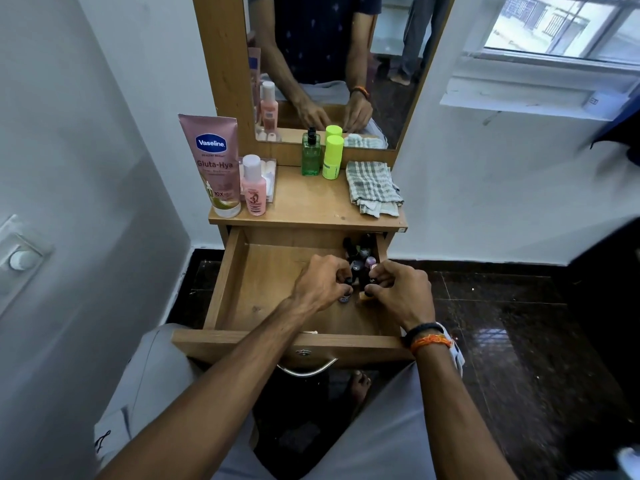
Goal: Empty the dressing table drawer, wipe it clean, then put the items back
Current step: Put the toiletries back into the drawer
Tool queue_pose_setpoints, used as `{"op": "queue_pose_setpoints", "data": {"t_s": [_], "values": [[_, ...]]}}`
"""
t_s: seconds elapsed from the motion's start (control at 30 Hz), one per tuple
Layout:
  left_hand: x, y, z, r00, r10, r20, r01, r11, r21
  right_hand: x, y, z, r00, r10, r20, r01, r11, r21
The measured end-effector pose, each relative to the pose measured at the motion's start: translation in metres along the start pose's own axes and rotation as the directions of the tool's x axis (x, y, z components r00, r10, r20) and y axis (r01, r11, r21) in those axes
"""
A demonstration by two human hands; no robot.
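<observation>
white painted walls [86, 116] close in on the left and the right, meeting a dark skirting at the floor. the floor [512, 327] is dark glossy stone tile that catches bright reflections on the right. a tall mirror [332, 57] in a wooden frame stands at the far side. a window [568, 26] with a white ledge sits far right, letting in daylight. a switch plate [20, 258] is fixed on the near left wall.

The wooden drawer [239, 292] stands pulled open at frame centre, small dark bottles [360, 259] clustered in its far right corner.
</observation>
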State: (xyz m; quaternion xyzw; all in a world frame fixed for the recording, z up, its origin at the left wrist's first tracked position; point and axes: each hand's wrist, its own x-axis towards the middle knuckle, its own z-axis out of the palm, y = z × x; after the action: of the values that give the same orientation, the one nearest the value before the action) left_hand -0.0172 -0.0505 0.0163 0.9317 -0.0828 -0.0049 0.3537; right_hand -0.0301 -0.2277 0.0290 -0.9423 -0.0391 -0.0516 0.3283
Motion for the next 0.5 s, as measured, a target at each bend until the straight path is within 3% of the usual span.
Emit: {"op": "queue_pose_setpoints", "data": {"t_s": [0.5], "values": [[-0.0011, 0.0038, 0.0087, 1.0, 0.029, 0.012, -0.029, 1.0, 0.007, 0.0006, 0.0049, 0.003, 1.0, -0.01, -0.002, 0.01, 1.0, -0.012]]}}
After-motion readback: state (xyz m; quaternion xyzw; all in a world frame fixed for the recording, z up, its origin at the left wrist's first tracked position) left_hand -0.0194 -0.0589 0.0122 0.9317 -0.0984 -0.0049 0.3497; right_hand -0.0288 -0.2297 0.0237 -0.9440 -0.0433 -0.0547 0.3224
